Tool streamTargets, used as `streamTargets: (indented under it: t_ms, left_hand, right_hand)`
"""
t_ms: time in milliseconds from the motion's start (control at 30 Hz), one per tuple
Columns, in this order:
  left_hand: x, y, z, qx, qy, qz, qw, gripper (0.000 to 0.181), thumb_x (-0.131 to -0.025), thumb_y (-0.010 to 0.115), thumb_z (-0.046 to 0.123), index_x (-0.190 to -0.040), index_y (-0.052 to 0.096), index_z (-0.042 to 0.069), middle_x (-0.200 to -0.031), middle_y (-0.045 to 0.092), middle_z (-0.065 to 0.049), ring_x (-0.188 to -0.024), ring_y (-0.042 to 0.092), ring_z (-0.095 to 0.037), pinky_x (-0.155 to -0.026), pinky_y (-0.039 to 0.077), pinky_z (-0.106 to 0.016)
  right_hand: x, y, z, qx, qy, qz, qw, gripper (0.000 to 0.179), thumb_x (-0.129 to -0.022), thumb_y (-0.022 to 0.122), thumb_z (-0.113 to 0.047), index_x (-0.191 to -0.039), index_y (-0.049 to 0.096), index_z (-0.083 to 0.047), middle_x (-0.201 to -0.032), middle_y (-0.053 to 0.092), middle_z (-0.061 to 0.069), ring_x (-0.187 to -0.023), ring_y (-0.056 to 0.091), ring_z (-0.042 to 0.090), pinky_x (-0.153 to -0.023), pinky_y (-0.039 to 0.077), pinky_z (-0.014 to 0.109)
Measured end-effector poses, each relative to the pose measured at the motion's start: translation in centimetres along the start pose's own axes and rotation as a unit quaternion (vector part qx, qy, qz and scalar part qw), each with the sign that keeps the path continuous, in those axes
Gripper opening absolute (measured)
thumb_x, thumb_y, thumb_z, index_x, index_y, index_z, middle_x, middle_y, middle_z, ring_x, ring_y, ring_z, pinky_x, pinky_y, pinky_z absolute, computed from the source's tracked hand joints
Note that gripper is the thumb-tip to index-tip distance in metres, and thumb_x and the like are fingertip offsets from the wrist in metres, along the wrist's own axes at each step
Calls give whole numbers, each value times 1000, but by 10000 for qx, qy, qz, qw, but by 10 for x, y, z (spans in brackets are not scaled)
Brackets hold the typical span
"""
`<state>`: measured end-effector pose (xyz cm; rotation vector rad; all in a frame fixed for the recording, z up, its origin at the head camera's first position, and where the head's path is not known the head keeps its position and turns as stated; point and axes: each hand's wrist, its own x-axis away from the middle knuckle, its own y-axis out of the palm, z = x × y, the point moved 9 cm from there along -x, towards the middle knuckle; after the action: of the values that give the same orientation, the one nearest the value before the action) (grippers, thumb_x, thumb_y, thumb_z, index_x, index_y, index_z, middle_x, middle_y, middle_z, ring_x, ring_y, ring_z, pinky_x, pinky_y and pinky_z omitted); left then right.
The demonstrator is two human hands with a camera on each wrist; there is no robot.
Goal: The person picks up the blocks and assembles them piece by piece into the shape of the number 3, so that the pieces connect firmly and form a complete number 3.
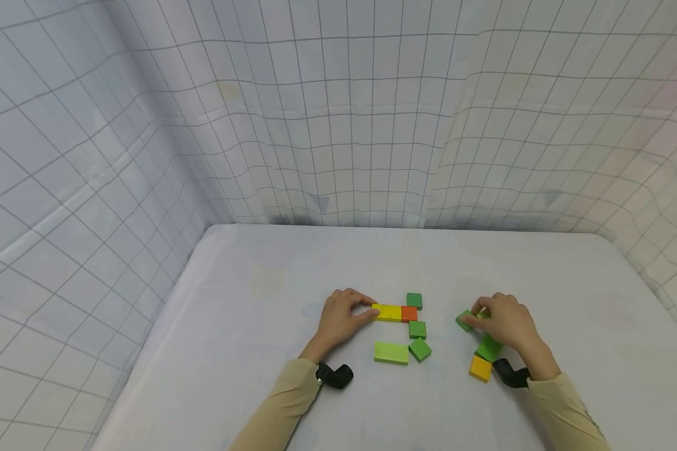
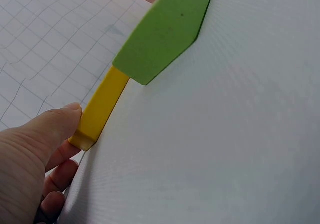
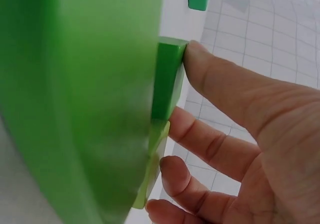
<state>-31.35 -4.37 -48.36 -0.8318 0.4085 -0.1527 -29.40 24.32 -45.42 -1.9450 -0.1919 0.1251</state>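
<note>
The left hand [image 1: 341, 318] pinches the left end of a yellow block [image 1: 389, 312] abutting a red block [image 1: 409, 314]. In the left wrist view, a light green block [image 2: 157, 38] conceals the red block. The right hand [image 1: 506, 319] pinches a small green block [image 3: 167, 81]. The right wrist view exposes an adjacent lime block [image 3: 151, 171]; a blurred near green block [image 3: 107, 83] obstructs its left side.

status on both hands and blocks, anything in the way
Left hand pinching yellow block. Right hand pinching green block. Red block against yellow one. Other green blocks between hands, possibly obstructing.
</note>
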Motion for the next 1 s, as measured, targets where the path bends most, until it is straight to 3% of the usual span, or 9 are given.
streamTargets:
  t_ms: [400, 767, 1000]
  left_hand:
    - [0, 2, -2, -10, -44, -48, 10000, 26, -84, 70, 42, -102, 74, 23, -94, 61, 7, -81, 46, -12, -73, 35, -30]
    - [0, 1, -1, 19, -27, -37, 10000, 26, -84, 70, 42, -101, 74, 22, -93, 61, 7, -81, 47, -13, -74, 36, -32]
    - [-1, 2, -3, -38, -106, -91, 9999, 26, -84, 70, 43, -101, 74, 23, -94, 61, 8, -83, 47, -12, -75, 36, -30]
  right_hand:
    - [12, 9, -14, -482, -280, -497, 9972, 26, -76, 78, -40, -84, 72, -16, -85, 53, 3, -78, 45, 22, -63, 37, 35]
    - [27, 2, -31, -53, -784, -168, 9968, 27, -69, 83, -36, -85, 72, -17, -80, 53, -5, -76, 46, 16, -65, 37, 35]
    - [35, 4, -37, -135, -749, -174, 9970, 27, -67, 85, -34, -84, 72, -18, -79, 53, -6, -77, 45, 15, -68, 37, 36]
